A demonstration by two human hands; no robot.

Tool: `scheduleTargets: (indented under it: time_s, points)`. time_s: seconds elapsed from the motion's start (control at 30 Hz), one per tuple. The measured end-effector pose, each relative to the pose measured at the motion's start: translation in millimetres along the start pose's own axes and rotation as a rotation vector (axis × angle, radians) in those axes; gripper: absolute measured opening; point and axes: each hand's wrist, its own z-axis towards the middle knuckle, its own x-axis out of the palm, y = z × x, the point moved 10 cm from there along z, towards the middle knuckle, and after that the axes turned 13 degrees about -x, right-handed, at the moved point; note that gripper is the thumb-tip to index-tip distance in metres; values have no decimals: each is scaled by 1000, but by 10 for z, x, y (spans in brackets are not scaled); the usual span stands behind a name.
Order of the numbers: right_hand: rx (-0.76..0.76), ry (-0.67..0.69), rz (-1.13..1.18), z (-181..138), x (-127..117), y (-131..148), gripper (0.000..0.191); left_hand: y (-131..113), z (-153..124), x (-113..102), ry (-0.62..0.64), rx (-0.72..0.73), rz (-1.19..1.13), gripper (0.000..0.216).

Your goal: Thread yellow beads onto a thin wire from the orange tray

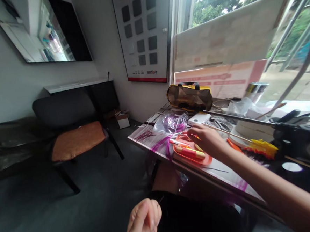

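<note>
Low in front of my lap, my left hand [144, 220] is closed, with the fingertips pinched together. A thin dark wire-like strand [161, 200] sticks out past its fingers. My right hand [206, 137] reaches across the table to an orange tray [209, 160], its fingers curled down over the far side. Whatever is beneath those fingers is mostly hidden; red-orange handle-like loops [184, 136] show beside them. On the tray lie a red and cream stick-shaped item [190, 152] and an orange-and-white slim item [179, 143]. A thin dark rod [217, 170] rests by the tray.
Crumpled clear plastic [168, 122], purple strips [160, 143], a white device [199, 118] and a yellow-black bag [189, 95] crowd the table's far end. A yellow fuzzy flower-like piece [263, 148] lies right, near a long dark rod [239, 118]. A chair [77, 140] stands left.
</note>
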Motion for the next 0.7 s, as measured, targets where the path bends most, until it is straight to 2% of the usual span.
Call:
scheduleTargets:
  time_s: [0.07, 0.1, 0.17, 0.23, 0.3, 0.37, 0.43, 0.57, 0.63, 0.7]
  points:
    - [34, -143, 118, -244, -223, 319, 25, -16, 32, 12, 9, 12, -52, 40]
    - [21, -268, 421, -382, -273, 514, 23, -12, 46, 20, 10, 14, -74, 39]
    - [10, -300, 886, -609, -80, 939, 17, 10, 61, 42, 11, 18, -106, 39]
    - [-65, -286, 1072, -753, 175, 1349, 17, 53, 62, 75, 11, 6, -115, 38]
    - [-38, -289, 1161, -827, 453, 1515, 16, 86, 51, 106, 10, -9, -106, 37]
    - [-34, -285, 1233, -831, 613, 1552, 17, 87, 36, 144, 27, -12, -83, 37]
    - [-8, -274, 1257, -812, 630, 1469, 19, 71, 22, 169, 46, -14, -42, 35]
    - [86, -274, 1210, -804, 421, 1181, 16, 201, 33, 27, -45, -157, 125, 19]
    - [111, -294, 1199, -821, 321, 1086, 24, 284, 43, -71, -89, -219, 236, 30]
    - [116, -286, 1197, -842, 290, 1060, 32, 366, 58, -102, -68, -267, 339, 34]
